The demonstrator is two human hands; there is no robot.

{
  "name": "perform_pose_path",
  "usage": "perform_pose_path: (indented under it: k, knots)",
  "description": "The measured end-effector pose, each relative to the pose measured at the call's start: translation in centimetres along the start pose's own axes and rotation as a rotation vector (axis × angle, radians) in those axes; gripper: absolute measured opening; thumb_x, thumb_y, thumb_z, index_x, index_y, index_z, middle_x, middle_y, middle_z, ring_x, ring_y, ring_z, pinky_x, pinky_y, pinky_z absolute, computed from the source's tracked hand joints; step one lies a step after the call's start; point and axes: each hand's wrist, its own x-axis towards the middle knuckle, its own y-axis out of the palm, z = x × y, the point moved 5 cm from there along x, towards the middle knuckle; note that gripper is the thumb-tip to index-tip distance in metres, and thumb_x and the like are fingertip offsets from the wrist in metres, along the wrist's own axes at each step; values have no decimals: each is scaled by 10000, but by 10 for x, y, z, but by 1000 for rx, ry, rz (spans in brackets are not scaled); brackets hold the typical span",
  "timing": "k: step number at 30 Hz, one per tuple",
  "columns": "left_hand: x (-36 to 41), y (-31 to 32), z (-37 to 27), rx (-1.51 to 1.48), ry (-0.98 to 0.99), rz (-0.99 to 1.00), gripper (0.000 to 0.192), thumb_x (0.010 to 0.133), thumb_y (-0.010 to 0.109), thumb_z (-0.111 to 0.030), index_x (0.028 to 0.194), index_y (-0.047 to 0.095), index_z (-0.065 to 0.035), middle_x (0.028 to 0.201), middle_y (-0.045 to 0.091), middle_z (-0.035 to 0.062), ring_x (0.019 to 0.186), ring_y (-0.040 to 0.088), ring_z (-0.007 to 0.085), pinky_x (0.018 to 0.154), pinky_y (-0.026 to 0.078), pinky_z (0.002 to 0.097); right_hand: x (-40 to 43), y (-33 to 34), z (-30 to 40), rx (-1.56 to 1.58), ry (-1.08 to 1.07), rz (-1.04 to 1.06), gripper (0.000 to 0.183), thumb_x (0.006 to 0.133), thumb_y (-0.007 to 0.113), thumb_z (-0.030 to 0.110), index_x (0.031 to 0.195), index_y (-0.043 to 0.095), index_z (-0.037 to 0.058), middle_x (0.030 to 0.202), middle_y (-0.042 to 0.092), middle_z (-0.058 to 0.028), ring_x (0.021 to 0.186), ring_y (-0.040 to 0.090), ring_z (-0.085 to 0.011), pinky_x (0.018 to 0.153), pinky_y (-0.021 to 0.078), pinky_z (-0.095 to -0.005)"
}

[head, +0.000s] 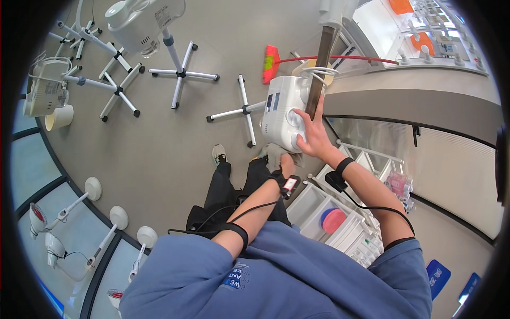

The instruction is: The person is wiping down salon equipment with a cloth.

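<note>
My left hand [287, 164] is closed on a grey cloth [273, 156], at the lower end of a white appliance housing [279, 107] on a wheeled stand. The cloth appears bunched against or just under the housing; their contact is partly hidden. My right hand [315, 133] lies with spread fingers on the housing's right side, by its round white knobs [294, 118]. One finger reaches along a brown, flat upright bar [321, 71]. A coiled white cable [318, 72] passes around this bar. Dark display windows show on the housing.
More white appliances [139, 30] on castor stands [181, 73] stand at upper left. A red broom [271, 64] lies beyond the housing. A white drawer trolley [310, 207] with a pink round object [334, 221] is close at right. Lamps [38, 218] line the lower-left glass partition.
</note>
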Motion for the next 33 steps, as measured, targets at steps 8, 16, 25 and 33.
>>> perform_pose_path:
  k: [8, 16, 25, 33]
  knots:
    - [-12, 47, -36, -123, -137, 224, 633, 901, 234, -594, 1342, 427, -183, 1355, 469, 48, 1207, 480, 280, 976, 418, 451, -5, 0, -6, -9, 1, -27, 611, 689, 520, 236, 1270, 449, 61, 1379, -115, -457, 1293, 44, -604, 1053, 278, -472]
    - [20, 42, -109, 57, -271, 192, 717, 872, 162, -644, 1382, 381, -190, 1400, 419, 60, 1261, 418, 310, 1008, 349, 544, 10, 4, 7, 17, -20, -124, 552, 672, 560, 202, 1209, 508, 87, 1392, -37, -451, 1276, 157, -604, 1042, 314, -486]
    - [-17, 67, -56, -194, -325, 191, 656, 884, 216, -625, 1355, 389, -204, 1362, 439, 80, 1208, 447, 334, 952, 397, 545, 19, 0, -4, -60, -64, -177, 518, 674, 563, 199, 1183, 523, 117, 1420, -30, -411, 1258, 269, -563, 988, 391, -464]
    - [-23, 71, -67, -133, -571, 130, 605, 897, 214, -552, 1317, 441, -181, 1341, 467, 87, 1169, 496, 333, 903, 444, 547, 25, 10, -8, -50, 6, -187, 489, 678, 598, 206, 1157, 532, 136, 1440, -30, -375, 1100, 458, -550, 884, 462, -471]
